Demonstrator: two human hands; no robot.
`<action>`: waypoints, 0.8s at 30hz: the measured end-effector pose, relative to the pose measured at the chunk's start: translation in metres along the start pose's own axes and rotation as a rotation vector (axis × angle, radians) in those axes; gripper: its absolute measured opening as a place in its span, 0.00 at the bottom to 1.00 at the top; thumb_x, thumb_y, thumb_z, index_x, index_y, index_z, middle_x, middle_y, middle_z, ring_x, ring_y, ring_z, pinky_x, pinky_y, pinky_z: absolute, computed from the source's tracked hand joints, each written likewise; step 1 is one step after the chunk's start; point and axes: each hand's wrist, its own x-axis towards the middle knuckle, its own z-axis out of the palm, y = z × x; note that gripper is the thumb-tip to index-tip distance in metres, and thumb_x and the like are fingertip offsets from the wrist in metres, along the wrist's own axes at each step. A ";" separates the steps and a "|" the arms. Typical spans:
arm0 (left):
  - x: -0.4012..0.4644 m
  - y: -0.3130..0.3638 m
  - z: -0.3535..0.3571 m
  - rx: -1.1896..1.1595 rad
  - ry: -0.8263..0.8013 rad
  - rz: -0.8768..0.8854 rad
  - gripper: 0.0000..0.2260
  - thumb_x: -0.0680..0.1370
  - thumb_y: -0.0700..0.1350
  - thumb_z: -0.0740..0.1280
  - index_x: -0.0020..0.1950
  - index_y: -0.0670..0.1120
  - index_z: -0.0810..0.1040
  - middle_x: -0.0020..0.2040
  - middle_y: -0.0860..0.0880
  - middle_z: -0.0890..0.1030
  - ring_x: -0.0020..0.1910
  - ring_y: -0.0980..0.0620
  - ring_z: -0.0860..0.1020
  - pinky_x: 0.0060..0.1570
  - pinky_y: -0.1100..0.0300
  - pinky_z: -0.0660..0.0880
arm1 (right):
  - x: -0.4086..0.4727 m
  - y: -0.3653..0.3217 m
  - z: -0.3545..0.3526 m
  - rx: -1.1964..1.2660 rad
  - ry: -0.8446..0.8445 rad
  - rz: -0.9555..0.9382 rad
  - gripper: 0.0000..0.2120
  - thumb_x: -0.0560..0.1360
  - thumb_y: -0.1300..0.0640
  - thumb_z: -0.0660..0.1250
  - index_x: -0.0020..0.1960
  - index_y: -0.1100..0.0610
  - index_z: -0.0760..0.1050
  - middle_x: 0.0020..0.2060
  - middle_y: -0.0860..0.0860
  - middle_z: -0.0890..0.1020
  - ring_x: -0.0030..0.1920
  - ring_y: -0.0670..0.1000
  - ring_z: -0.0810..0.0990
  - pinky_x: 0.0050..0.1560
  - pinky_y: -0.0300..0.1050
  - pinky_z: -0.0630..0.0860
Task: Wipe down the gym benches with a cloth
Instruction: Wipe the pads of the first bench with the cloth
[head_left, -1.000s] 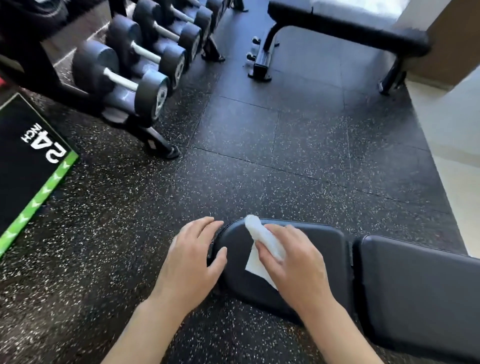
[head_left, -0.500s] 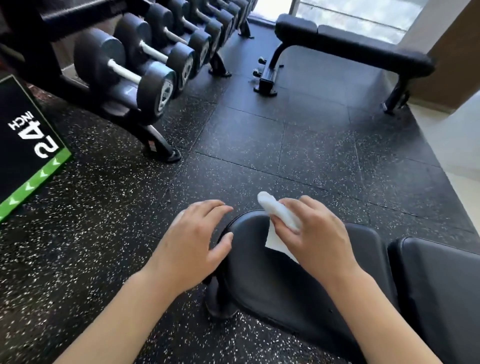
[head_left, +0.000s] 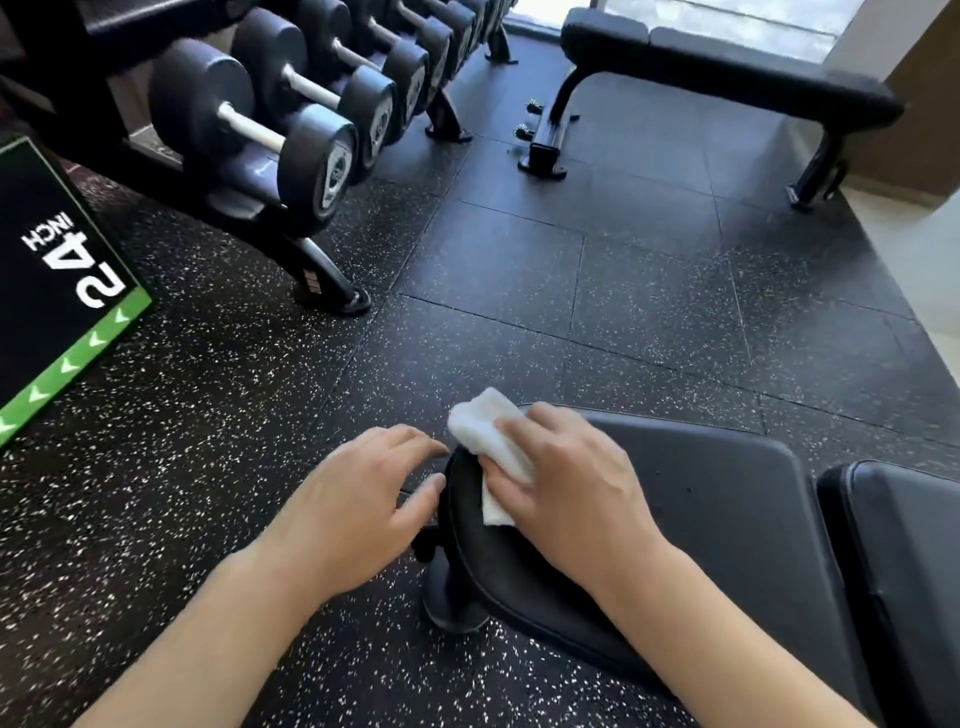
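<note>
Right hand: the right hand (head_left: 569, 493) presses a folded white cloth (head_left: 491, 447) onto the rounded end of the near bench's seat pad (head_left: 691, 499), fingers together and curled down over the cloth, clamping it against the vinyl.
Left hand: the left hand (head_left: 353, 499) sits just beside the pad's end, fingers slightly apart and holding nothing; the fingertips (head_left: 434, 486) touch or nearly touch the pad's edge, and I cannot tell which.
Cloth position: at the far-left corner of the seat pad, 1 end sticking out past the rim over the floor (head_left: 649, 291).
Near bench: the back pad (head_left: 909, 561) lies to the right of the seat pad, with a narrow gap between them.
Second bench: a flat bench (head_left: 727, 73) stands well apart, across the floor by the window.
Surroundings: a dumbbell rack (head_left: 291, 130) stands to the left, and a black box marked 24 INCH (head_left: 52, 280) sits at the left edge.
Progress: judged early. No wet streaks show on either pad, so what is already clean cannot be read.
Left to do: likely the rest of the seat pad, the back pad, then the flat bench.
</note>
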 end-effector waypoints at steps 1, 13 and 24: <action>0.000 -0.006 -0.001 0.007 -0.008 -0.014 0.20 0.82 0.58 0.57 0.70 0.55 0.76 0.64 0.63 0.76 0.65 0.61 0.73 0.68 0.58 0.71 | -0.006 -0.008 0.002 0.010 -0.021 -0.049 0.13 0.78 0.43 0.66 0.46 0.53 0.78 0.40 0.47 0.74 0.43 0.52 0.74 0.45 0.49 0.74; -0.005 0.000 0.003 -0.034 -0.001 0.000 0.22 0.82 0.59 0.57 0.76 0.59 0.70 0.70 0.67 0.72 0.70 0.64 0.70 0.72 0.59 0.69 | 0.042 0.061 -0.006 -0.091 0.071 0.226 0.12 0.80 0.41 0.65 0.51 0.49 0.75 0.39 0.47 0.75 0.48 0.58 0.81 0.44 0.49 0.69; -0.002 -0.003 -0.003 -0.092 -0.030 0.058 0.16 0.82 0.54 0.62 0.70 0.57 0.76 0.65 0.65 0.76 0.65 0.61 0.76 0.64 0.51 0.76 | -0.030 0.001 0.007 -0.002 0.025 -0.221 0.13 0.78 0.44 0.67 0.43 0.53 0.76 0.38 0.48 0.72 0.39 0.53 0.72 0.38 0.48 0.71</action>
